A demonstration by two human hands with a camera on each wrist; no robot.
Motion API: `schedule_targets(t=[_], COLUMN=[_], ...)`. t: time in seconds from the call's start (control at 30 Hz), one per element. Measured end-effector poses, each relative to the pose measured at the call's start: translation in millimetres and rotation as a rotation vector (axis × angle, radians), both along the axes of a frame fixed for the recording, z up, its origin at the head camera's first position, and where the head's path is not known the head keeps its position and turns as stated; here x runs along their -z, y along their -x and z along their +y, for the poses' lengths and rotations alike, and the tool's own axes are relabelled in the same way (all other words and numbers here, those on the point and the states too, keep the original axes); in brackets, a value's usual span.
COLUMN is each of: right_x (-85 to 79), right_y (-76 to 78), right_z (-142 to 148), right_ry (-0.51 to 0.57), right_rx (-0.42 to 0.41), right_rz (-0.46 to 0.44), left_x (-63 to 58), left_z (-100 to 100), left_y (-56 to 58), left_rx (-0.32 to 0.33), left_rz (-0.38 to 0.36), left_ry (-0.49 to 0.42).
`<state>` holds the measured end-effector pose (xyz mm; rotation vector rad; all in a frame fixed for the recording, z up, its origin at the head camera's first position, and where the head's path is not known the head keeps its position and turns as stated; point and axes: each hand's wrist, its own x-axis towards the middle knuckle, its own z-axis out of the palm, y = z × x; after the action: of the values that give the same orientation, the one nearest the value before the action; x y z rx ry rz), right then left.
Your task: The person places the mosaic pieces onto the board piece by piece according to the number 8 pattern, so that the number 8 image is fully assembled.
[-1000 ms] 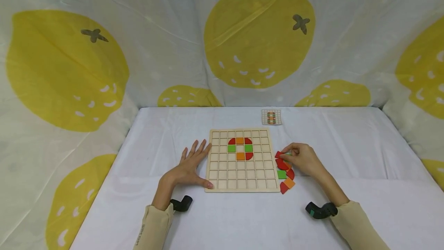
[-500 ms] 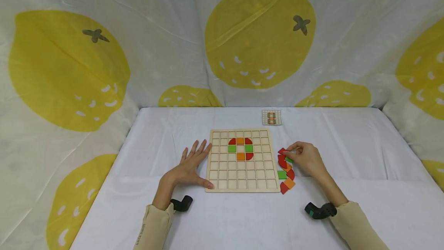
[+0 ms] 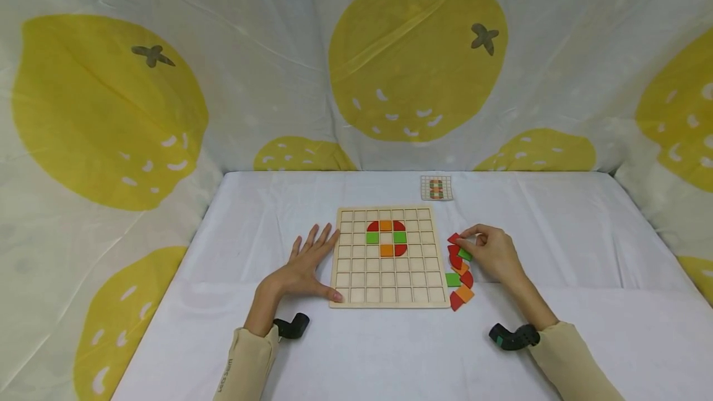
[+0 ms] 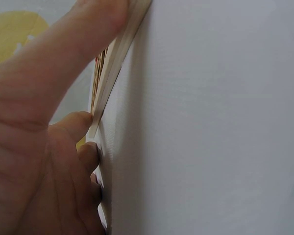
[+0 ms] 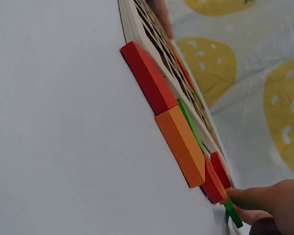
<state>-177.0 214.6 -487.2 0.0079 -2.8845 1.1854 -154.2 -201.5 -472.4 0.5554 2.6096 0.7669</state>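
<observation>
The wooden grid board lies flat on the white cloth. My left hand is spread along its left side, thumb at the near corner and fingertips at the edge; the left wrist view shows the thumb against the board's side. In the grid sit red rounded tiles, orange square tiles and green tiles. Right of the board my right hand pinches a red tile between thumb and forefinger. Just below the fingers lies a loose green tile, partly behind the thumb.
Several loose tiles run down the board's right edge, among them a red one, a green one and an orange one. A small pattern card lies beyond the board. Lemon-printed cloth stands behind the table.
My right hand has shifted slightly away from me, and the red tile at its fingertips has moved up and right. Nearby loose tiles have shifted a little. The left hand has stayed put.
</observation>
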Motion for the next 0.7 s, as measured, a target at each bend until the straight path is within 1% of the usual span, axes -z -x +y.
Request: schedule_targets(t=[0.07, 0.27, 0.4, 0.57, 0.7], right_x=[-0.3, 0.1, 0.5, 0.8, 1.2], right_y=[0.1, 1.8, 3.2, 3.8, 4.4], right_z=[1.1, 7.6, 10.7, 12.5, 12.4], right_ry=[0.005, 0.037, 0.05, 0.053, 0.041], right_rx=[-0.011, -0.095, -0.13, -0.145, -0.137], right_rz=[-0.005, -0.063, -0.085, -0.086, -0.069], left_x=[0.7, 0.6, 0.7, 1.7, 1.5], left_z=[-0.2, -0.3, 0.0, 0.4, 0.4], left_y=[0.1, 0.0, 0.1, 0.1, -0.6], left_rx=[0.003, 0.004, 0.002, 0.0, -0.001], left_rz=[0.002, -0.002, -0.005, 0.0, 0.001], left_ry=[-0.002, -0.009, -0.001, -0.004, -0.01])
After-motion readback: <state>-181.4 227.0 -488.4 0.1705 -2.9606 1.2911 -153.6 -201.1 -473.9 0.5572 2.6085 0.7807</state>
